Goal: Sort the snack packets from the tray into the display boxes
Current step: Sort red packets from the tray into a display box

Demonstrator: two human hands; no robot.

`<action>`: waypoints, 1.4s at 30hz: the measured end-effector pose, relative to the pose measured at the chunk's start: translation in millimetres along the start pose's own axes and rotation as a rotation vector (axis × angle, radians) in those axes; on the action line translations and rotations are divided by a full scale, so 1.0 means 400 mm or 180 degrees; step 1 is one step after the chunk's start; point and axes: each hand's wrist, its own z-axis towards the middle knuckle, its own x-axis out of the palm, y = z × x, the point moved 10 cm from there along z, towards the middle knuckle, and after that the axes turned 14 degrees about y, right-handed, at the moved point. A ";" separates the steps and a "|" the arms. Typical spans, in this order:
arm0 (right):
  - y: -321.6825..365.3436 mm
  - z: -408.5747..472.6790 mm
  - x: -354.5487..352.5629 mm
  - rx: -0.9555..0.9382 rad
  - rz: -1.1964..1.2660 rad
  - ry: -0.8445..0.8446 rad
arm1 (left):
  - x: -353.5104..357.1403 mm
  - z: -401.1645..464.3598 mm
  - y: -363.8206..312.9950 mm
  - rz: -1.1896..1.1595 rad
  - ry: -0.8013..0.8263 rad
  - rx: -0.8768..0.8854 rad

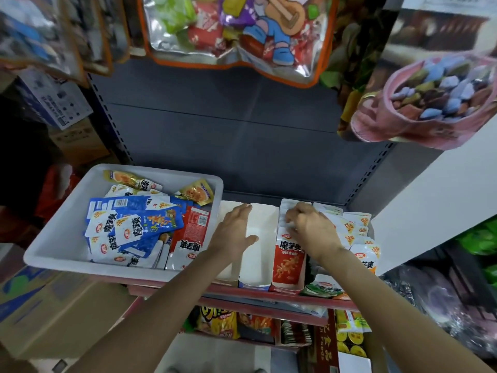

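White plastic rectangular tray point(53, 246) at left of frame, heaped with blue, red and yellow foil snack packets point(134, 224), parked hard beside the row of white card display boxes point(258, 265) on the red-edged shelf point(269, 294) for a short carry. Left hand point(232, 234) flat, fingers straight, bracing the empty middle box. Right hand point(309, 224) at centre right, grip curled on the upright red-and-white packets point(289, 259) in the next box, seemingly squaring them.

Single view from my head, wide-angle, facing forward and steeply down at close range. Shelf point(269, 292) crosses lower centre; tray point(53, 238) sits left; hanging bags point(228, 30) fill the upper frame.
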 end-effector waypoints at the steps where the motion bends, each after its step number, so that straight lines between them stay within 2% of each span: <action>1: 0.016 0.001 -0.011 -0.0046 0.0145 -0.0043 | -0.013 -0.010 0.006 -0.0060 -0.0084 0.0064; 7: 0.200 0.064 -0.030 -0.0655 0.1302 -0.0127 | -0.109 -0.075 0.122 -0.0167 -0.0544 0.0123; 9: 0.284 0.091 -0.020 -0.0772 0.1482 -0.0044 | -0.144 -0.098 0.195 -0.0149 -0.0663 -0.0074; 12: 0.412 0.135 0.007 -0.0875 0.1661 0.0140 | -0.174 -0.122 0.345 -0.0410 -0.0572 -0.0426; 15: 0.510 0.187 0.063 -0.0696 0.1799 0.0546 | -0.178 -0.129 0.477 -0.0372 -0.0195 -0.0525; 19: 0.556 0.265 0.206 -0.0025 0.1860 0.1212 | -0.156 -0.138 0.608 0.0074 0.0540 -0.0794; 23: 0.563 0.277 0.319 0.0424 0.1449 0.1850 | -0.131 -0.139 0.652 0.0210 0.1035 -0.0720; 26: 0.561 0.265 0.311 0.0545 0.1345 0.1820 | -0.138 -0.136 0.655 0.0392 0.0965 -0.0715; 29: 0.564 0.259 0.274 0.0424 0.1167 0.1752 | -0.154 -0.132 0.654 0.0715 0.0825 -0.0787; 35: 0.527 0.246 0.185 0.0457 0.0828 0.1184 | -0.181 -0.129 0.646 0.0426 0.0683 -0.0942; 38: 0.508 0.240 0.112 0.0472 0.0809 0.0769 | -0.206 -0.129 0.628 -0.0113 0.0342 -0.0912; 42: 0.469 0.221 0.028 0.0375 0.0920 0.0370 | -0.248 -0.136 0.544 -0.1336 -0.0201 -0.0371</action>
